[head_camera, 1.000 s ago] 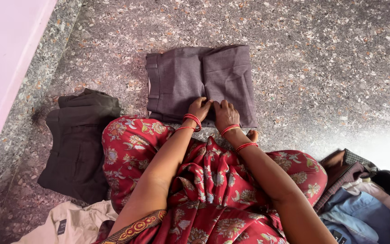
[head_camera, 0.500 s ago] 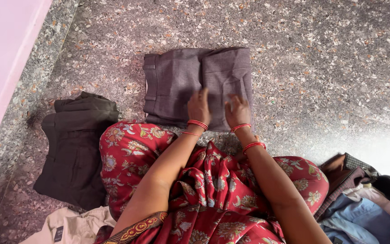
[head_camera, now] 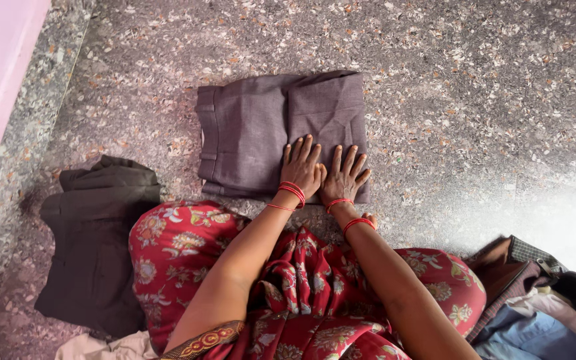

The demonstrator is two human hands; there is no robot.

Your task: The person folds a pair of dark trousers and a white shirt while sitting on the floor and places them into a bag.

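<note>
While flat on folded grey trousers point(head_camera: 261, 127): both hands (side by side).

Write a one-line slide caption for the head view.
Left hand and right hand press flat on folded grey trousers on the speckled floor.

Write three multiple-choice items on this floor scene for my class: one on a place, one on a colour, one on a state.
1. Where does the dark brown folded garment lie?
A. on the person's left
B. on the grey trousers
C. in the clothes pile

2. What colour are the bangles?
A. green
B. red
C. white

3. How do the hands rest on the folded grey trousers?
A. clenched
B. flat, fingers spread
C. lifted clear

Answers:
1 A, it lies on the speckled floor, left of the knee.
2 B, red rings circle both wrists.
3 B, left hand and right hand press side by side.
</note>
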